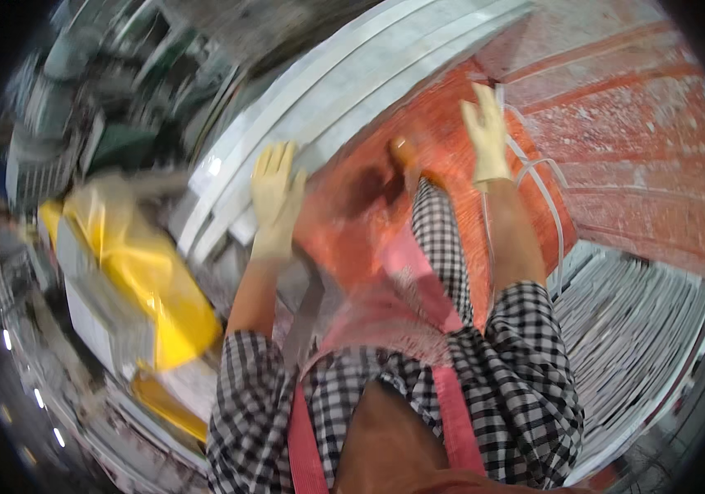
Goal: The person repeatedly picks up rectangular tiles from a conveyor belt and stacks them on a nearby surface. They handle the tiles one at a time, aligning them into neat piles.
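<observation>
Head view: gloved left hand [275,198] spread on grey slabs [352,90]; right hand [486,136] open over red surface [451,189], yellow machine [142,263] left.

yellow plastic-wrapped package [142,272], left side

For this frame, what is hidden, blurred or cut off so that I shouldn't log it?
- Head view: whether the left hand touches the pale stacked slabs; motion blur.
- Right hand: whether it grips the white straps; only its back shows.
- Yellow machine and the clutter behind: smeared.
- Ribbed sheets: cut off by the dark rim.
</observation>
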### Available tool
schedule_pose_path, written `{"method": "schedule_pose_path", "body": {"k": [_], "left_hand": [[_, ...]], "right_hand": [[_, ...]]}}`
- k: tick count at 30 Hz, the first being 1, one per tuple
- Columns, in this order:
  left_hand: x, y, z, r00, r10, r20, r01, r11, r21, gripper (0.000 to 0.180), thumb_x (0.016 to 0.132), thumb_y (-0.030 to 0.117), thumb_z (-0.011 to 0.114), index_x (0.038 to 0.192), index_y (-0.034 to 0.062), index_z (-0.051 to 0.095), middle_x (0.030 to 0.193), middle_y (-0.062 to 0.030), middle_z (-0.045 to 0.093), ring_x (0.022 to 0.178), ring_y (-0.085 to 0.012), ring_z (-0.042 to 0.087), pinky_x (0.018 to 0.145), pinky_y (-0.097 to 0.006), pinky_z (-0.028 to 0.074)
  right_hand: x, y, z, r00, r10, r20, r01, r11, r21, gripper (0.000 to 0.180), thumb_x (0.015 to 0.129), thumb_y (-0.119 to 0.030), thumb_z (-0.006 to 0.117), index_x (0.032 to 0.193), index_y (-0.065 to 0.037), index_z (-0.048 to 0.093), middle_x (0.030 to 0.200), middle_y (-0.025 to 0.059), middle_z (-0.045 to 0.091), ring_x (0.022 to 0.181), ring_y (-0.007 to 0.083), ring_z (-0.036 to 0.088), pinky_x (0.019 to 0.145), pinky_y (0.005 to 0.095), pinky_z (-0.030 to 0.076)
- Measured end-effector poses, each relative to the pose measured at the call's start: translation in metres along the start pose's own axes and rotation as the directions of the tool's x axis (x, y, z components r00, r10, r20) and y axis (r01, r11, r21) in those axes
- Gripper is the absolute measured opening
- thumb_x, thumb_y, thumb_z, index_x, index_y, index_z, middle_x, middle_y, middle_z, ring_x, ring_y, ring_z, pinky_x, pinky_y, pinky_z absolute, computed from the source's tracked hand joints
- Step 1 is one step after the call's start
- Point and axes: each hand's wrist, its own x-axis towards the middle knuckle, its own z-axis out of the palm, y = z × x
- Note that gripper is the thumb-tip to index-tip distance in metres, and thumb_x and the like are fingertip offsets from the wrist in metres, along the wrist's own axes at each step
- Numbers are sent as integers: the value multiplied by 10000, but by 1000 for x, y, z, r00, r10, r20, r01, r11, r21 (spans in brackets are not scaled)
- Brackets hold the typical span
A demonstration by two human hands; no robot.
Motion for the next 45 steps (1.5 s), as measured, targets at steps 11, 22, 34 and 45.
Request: {"method": "schedule_pose_path", "body": {"k": [11, 22, 34, 45], "left_hand": [[-136, -14, 4, 974, -201, -105, 179, 965, -191, 286, 880, 94, 695, 1159, 42, 733, 1176, -172, 726, 1220, -378, 628, 1071, -449, 490], [-88, -76, 6, 917, -395, 62, 381, 910, 165, 561, 899, 372, 656, 1367, 77, 565, 1364, -138, 589, 1326, -295, 520, 1130, -465, 374], [-70, -92, -2, 869, -462, -176, 471, 882, 11, 542, 831, 334, 719, 1280, 44, 626, 1197, -131, 639, 1188, -297, 586, 1044, -433, 440], [-56, -74, 13, 968, -244, -51, 250, 949, 195, 586, 897, 254, 705, 1440, 100, 548, 1442, -155, 559, 1372, -316, 482, 1156, -473, 355]], "right_hand": [[-362, 78, -134, 409, 880, 243, -789, 475, -390, 321, 1006, -354, 570, 1143, -66, 604, 946, 111, 623, 959, 267, 640, 827, 403, 502], [-342, 85, -148, 515, 791, 331, -810, 575, -113, 385, 1041, -345, 548, 1271, -45, 623, 1085, 149, 679, 1040, 278, 656, 926, 345, 526], [-264, 88, -121, 507, 796, 331, -772, 590, -236, 305, 1038, -344, 558, 1160, -72, 620, 972, 61, 625, 892, 189, 597, 800, 320, 505], [-169, 11, -86, 850, 526, -37, -521, 848, 99, 379, 1045, -303, 573, 1316, -39, 589, 1186, 98, 648, 1113, 204, 602, 975, 346, 469]]}}
